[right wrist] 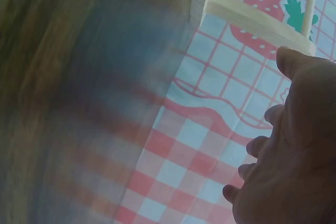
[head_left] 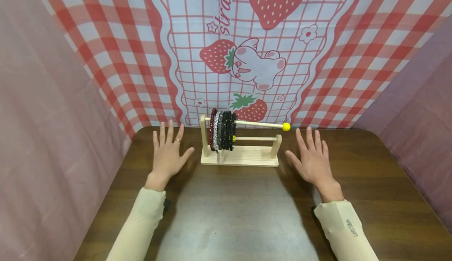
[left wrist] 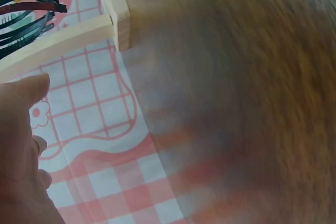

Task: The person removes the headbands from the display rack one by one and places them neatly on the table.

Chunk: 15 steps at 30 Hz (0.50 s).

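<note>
A pale wooden stand [head_left: 247,159] sits near the far edge of the table, with a post at each end. Several glittery headbands [head_left: 225,131], red, silver and black, hang close together on its left part. An upper rod ends at the right in a yellow ball [head_left: 286,126]; a lower rod [head_left: 259,138] runs beneath it. My left hand [head_left: 167,155], with a ring, is spread left of the stand, holding nothing. To the right, my right hand [head_left: 314,161] is spread too, apart from the stand and holding nothing. Both wrist views show straight or relaxed fingers beside the stand.
The brown wooden table [head_left: 233,214] has rounded far corners. Behind it hangs a red-and-white checked cloth [head_left: 123,29] with strawberries and a rabbit. Pink curtains [head_left: 42,135] close off the left and right sides.
</note>
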Motion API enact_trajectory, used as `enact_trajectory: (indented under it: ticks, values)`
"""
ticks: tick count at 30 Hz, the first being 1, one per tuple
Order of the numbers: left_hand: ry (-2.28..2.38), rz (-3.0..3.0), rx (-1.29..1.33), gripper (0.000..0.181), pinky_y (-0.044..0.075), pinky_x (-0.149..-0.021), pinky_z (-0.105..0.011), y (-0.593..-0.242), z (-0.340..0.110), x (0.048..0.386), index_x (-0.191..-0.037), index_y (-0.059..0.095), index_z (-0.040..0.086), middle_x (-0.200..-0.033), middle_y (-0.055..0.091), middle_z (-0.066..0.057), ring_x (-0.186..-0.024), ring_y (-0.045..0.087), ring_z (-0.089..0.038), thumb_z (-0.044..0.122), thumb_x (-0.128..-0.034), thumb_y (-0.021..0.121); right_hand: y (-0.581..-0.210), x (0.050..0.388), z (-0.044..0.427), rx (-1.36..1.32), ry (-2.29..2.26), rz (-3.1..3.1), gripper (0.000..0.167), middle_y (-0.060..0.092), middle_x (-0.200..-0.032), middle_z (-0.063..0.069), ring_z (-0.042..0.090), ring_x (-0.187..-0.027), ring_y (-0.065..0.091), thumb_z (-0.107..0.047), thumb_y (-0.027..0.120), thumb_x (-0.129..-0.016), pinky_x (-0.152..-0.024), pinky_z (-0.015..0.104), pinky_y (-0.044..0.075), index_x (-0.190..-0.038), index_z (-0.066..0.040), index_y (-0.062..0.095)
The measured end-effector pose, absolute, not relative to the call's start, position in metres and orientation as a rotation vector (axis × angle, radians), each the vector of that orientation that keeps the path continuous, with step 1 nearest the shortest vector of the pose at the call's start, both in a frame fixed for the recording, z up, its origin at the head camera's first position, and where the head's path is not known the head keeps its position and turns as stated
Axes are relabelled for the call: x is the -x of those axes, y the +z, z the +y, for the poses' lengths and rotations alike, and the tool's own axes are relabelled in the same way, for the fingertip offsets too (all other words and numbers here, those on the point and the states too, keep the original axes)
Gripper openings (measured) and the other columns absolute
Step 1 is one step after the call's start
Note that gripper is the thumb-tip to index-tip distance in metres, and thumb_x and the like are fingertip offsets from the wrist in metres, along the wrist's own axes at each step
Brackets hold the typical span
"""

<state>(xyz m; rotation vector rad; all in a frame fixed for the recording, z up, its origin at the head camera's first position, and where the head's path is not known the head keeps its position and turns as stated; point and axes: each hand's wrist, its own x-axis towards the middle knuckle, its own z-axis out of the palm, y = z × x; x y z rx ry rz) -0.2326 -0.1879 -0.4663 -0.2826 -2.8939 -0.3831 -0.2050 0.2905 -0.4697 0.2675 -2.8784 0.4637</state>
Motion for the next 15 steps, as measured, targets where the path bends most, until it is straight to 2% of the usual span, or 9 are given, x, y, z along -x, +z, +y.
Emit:
enact_trajectory:
  ticks: [5,15]
  values:
    - [-0.51,-2.843,0.313,0.087,-0.01,-0.135,-0.067,-0.465,-0.181,0.23,-0.177,0.022,0.01,-0.184,0.002,-0.026,-0.169,-0.013,-0.046,0.05,-0.1113,0.062,-0.469,0.203,0.287,-0.252,0.513,-2.867,0.087,0.001,-0.183,0.029,0.056,-0.168,-0.001,-0.057,0.05,-0.115,-0.129,0.08,0.008,-0.178,-0.007,0.017]
    - [-0.638,-2.829,0.325,0.082,-0.005,-0.135,-0.07,-0.47,-0.171,0.227,-0.176,0.029,0.008,-0.184,0.0,-0.024,-0.169,-0.014,-0.047,0.047,-0.1118,0.062,-0.466,0.199,0.278,-0.259,0.546,-2.847,0.086,0.003,-0.183,0.031,0.056,-0.168,0.0,-0.053,0.052,-0.115,-0.129,0.08,0.009,-0.178,-0.006,0.017]
